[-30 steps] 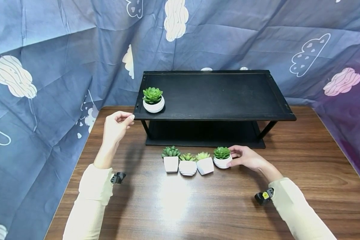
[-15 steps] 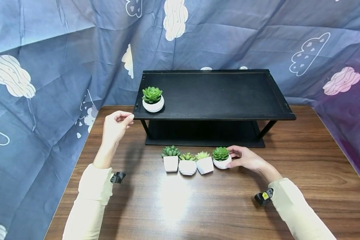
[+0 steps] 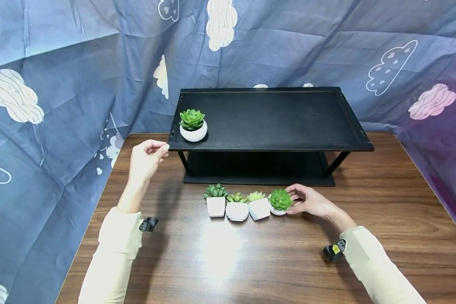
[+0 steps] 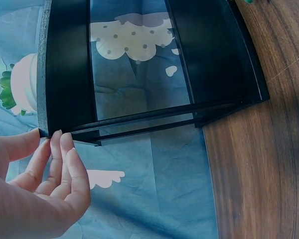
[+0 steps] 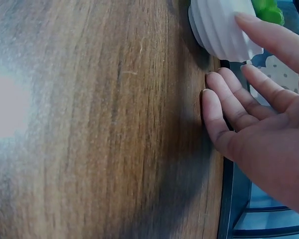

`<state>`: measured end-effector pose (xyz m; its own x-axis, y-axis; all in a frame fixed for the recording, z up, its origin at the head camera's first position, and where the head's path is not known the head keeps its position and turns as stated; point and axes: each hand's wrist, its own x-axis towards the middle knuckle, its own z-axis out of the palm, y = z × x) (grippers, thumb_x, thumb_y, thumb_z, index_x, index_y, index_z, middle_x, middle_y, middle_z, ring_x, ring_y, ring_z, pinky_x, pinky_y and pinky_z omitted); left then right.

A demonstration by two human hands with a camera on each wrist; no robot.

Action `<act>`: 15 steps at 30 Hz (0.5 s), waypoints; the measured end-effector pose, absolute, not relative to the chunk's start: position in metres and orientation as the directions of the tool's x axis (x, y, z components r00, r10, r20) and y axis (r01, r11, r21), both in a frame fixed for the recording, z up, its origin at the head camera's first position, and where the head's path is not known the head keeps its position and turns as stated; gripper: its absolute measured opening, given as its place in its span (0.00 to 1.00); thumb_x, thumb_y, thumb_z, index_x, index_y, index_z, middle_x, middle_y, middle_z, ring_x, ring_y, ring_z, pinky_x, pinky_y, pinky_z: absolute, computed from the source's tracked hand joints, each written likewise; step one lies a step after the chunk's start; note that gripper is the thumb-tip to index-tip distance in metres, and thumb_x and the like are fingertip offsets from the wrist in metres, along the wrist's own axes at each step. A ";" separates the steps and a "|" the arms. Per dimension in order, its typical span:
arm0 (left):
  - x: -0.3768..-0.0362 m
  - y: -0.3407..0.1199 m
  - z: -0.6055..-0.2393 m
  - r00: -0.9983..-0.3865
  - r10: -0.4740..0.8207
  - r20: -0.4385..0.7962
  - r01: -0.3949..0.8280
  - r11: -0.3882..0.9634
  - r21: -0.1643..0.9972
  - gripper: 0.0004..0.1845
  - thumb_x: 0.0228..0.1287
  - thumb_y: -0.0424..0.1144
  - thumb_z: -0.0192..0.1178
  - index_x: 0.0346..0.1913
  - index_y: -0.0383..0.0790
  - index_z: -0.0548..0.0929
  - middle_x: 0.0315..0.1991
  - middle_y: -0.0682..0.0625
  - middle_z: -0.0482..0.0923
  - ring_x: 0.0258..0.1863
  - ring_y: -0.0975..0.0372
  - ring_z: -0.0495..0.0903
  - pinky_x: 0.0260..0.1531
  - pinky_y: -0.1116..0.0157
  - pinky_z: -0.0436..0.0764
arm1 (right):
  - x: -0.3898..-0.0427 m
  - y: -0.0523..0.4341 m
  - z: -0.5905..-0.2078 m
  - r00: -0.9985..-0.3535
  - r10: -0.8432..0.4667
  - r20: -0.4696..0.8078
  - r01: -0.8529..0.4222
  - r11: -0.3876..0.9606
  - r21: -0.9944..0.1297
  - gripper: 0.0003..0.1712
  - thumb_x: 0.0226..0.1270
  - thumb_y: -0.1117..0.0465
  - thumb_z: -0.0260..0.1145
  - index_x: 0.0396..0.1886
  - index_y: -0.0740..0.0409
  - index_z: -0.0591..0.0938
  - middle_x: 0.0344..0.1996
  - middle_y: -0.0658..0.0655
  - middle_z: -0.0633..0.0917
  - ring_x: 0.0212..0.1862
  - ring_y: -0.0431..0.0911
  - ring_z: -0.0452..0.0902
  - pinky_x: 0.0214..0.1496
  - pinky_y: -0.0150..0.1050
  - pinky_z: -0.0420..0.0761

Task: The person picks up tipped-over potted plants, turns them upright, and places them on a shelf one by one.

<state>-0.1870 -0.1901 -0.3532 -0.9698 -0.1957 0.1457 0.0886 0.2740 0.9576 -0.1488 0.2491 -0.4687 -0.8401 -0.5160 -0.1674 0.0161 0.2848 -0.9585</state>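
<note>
At the front left corner of a black two-tier shelf [image 3: 273, 120], my left hand [image 3: 143, 162] pinches the upper board's edge between thumb and fingertips. The left wrist view shows the thumb above and the fingers below that board [image 4: 67, 69]. My right hand [image 3: 312, 200] holds a bright green potted succulent [image 3: 280, 199] by the right side of its round white pot. This plant leans toward me, at the right end of a row on the table. In the right wrist view the thumb presses on the ribbed pot [image 5: 224, 30], the index fingertip is at its edge, and the other fingers stay apart from it.
Left of the held plant stand a square-potted succulent [image 3: 259, 207], a round-potted one [image 3: 237, 210] and a dark green one [image 3: 216, 206]. Another succulent [image 3: 193, 128] sits on the shelf's upper left. Blue cloud-print cloth [image 3: 281, 55] hangs behind the wooden table [image 3: 175, 261].
The succulent in my right hand has tipped toward me and shifted slightly left, closer to the row. My left hand stays at the shelf corner.
</note>
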 end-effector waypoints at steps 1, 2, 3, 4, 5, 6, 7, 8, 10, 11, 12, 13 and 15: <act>-0.187 -0.190 -0.353 -0.970 -0.195 0.146 0.089 0.274 0.958 0.11 0.58 0.29 0.60 0.40 0.23 0.79 0.25 0.52 0.81 0.23 0.68 0.80 0.23 0.77 0.76 | -0.149 0.249 -0.468 -0.840 -0.515 -0.173 0.018 0.293 -0.956 0.34 0.45 0.73 0.71 0.51 0.77 0.65 0.44 0.63 0.74 0.41 0.42 0.75 0.41 0.32 0.78; -0.187 -0.190 -0.353 -0.970 -0.195 0.145 0.089 0.273 0.958 0.11 0.58 0.29 0.59 0.40 0.23 0.79 0.24 0.55 0.80 0.22 0.69 0.80 0.23 0.77 0.76 | -0.149 0.249 -0.468 -0.839 -0.513 -0.181 0.023 0.299 -0.954 0.34 0.45 0.73 0.72 0.51 0.77 0.65 0.44 0.64 0.74 0.41 0.42 0.75 0.41 0.32 0.77; -0.187 -0.190 -0.353 -0.970 -0.194 0.144 0.088 0.272 0.958 0.11 0.58 0.29 0.59 0.40 0.22 0.79 0.23 0.59 0.79 0.22 0.70 0.79 0.23 0.77 0.75 | -0.148 0.249 -0.468 -0.839 -0.510 -0.190 0.028 0.309 -0.951 0.35 0.45 0.72 0.72 0.52 0.77 0.65 0.45 0.65 0.74 0.42 0.42 0.75 0.42 0.33 0.77; -0.187 -0.190 -0.353 -0.971 -0.193 0.144 0.088 0.271 0.959 0.11 0.58 0.29 0.59 0.40 0.22 0.79 0.21 0.62 0.78 0.21 0.71 0.79 0.23 0.77 0.75 | -0.148 0.249 -0.467 -0.838 -0.508 -0.200 0.034 0.317 -0.948 0.35 0.45 0.72 0.72 0.52 0.77 0.65 0.46 0.66 0.74 0.42 0.43 0.74 0.42 0.33 0.77; -0.186 -0.190 -0.352 -0.971 -0.194 0.143 0.087 0.270 0.959 0.11 0.58 0.29 0.59 0.40 0.22 0.79 0.20 0.65 0.76 0.21 0.72 0.78 0.23 0.77 0.75 | -0.147 0.249 -0.466 -0.836 -0.508 -0.205 0.035 0.324 -0.945 0.36 0.45 0.71 0.72 0.52 0.77 0.64 0.46 0.67 0.73 0.43 0.43 0.74 0.42 0.34 0.77; -0.186 -0.189 -0.352 -0.970 -0.194 0.143 0.089 0.266 0.960 0.11 0.58 0.29 0.59 0.40 0.22 0.78 0.20 0.66 0.76 0.21 0.73 0.78 0.23 0.77 0.75 | -0.147 0.249 -0.466 -0.838 -0.503 -0.210 0.034 0.337 -0.941 0.36 0.45 0.71 0.72 0.53 0.76 0.65 0.47 0.67 0.73 0.43 0.43 0.74 0.43 0.34 0.77; -0.186 -0.189 -0.352 -0.970 -0.195 0.144 0.089 0.263 0.961 0.11 0.58 0.29 0.59 0.40 0.21 0.78 0.20 0.66 0.76 0.20 0.73 0.78 0.23 0.77 0.75 | -0.147 0.249 -0.465 -0.840 -0.498 -0.214 0.031 0.350 -0.936 0.36 0.45 0.70 0.73 0.53 0.76 0.65 0.47 0.67 0.73 0.44 0.44 0.73 0.43 0.35 0.76; -0.186 -0.189 -0.352 -0.970 -0.193 0.144 0.090 0.261 0.961 0.11 0.58 0.29 0.59 0.40 0.21 0.78 0.20 0.66 0.76 0.20 0.73 0.77 0.23 0.77 0.75 | -0.146 0.248 -0.465 -0.844 -0.491 -0.216 0.030 0.358 -0.933 0.36 0.45 0.70 0.73 0.53 0.75 0.66 0.48 0.67 0.73 0.44 0.44 0.73 0.44 0.36 0.76; -0.185 -0.188 -0.351 -0.970 -0.195 0.145 0.094 0.250 0.964 0.11 0.58 0.28 0.59 0.39 0.21 0.78 0.20 0.64 0.76 0.21 0.72 0.78 0.22 0.77 0.75 | -0.145 0.248 -0.465 -0.851 -0.479 -0.216 0.021 0.380 -0.925 0.37 0.44 0.68 0.74 0.53 0.73 0.67 0.48 0.66 0.74 0.44 0.45 0.72 0.44 0.38 0.76; -0.185 -0.188 -0.351 -0.970 -0.195 0.145 0.095 0.245 0.965 0.11 0.58 0.28 0.59 0.39 0.20 0.78 0.20 0.64 0.77 0.21 0.72 0.78 0.23 0.77 0.75 | -0.145 0.247 -0.465 -0.854 -0.475 -0.212 0.012 0.389 -0.921 0.37 0.44 0.68 0.74 0.54 0.72 0.67 0.48 0.65 0.74 0.45 0.45 0.71 0.44 0.38 0.76; -0.185 -0.188 -0.350 -0.970 -0.194 0.146 0.097 0.242 0.965 0.11 0.58 0.28 0.59 0.39 0.20 0.78 0.20 0.64 0.77 0.21 0.72 0.78 0.23 0.77 0.75 | -0.145 0.247 -0.466 -0.858 -0.469 -0.209 0.006 0.397 -0.918 0.37 0.44 0.67 0.74 0.54 0.71 0.67 0.47 0.64 0.74 0.45 0.45 0.71 0.44 0.38 0.76; -0.185 -0.188 -0.350 -0.971 -0.191 0.145 0.097 0.241 0.966 0.11 0.58 0.28 0.59 0.40 0.20 0.78 0.20 0.64 0.77 0.21 0.72 0.78 0.23 0.77 0.75 | -0.145 0.246 -0.467 -0.860 -0.466 -0.207 0.004 0.398 -0.917 0.37 0.43 0.67 0.75 0.54 0.70 0.68 0.47 0.63 0.74 0.45 0.45 0.71 0.44 0.38 0.75; -0.185 -0.187 -0.350 -0.971 -0.191 0.145 0.098 0.237 0.967 0.11 0.58 0.28 0.59 0.40 0.20 0.78 0.20 0.64 0.77 0.20 0.72 0.78 0.22 0.77 0.75 | -0.144 0.245 -0.468 -0.864 -0.463 -0.198 -0.002 0.397 -0.918 0.37 0.43 0.67 0.75 0.54 0.68 0.69 0.46 0.60 0.75 0.44 0.44 0.71 0.44 0.37 0.75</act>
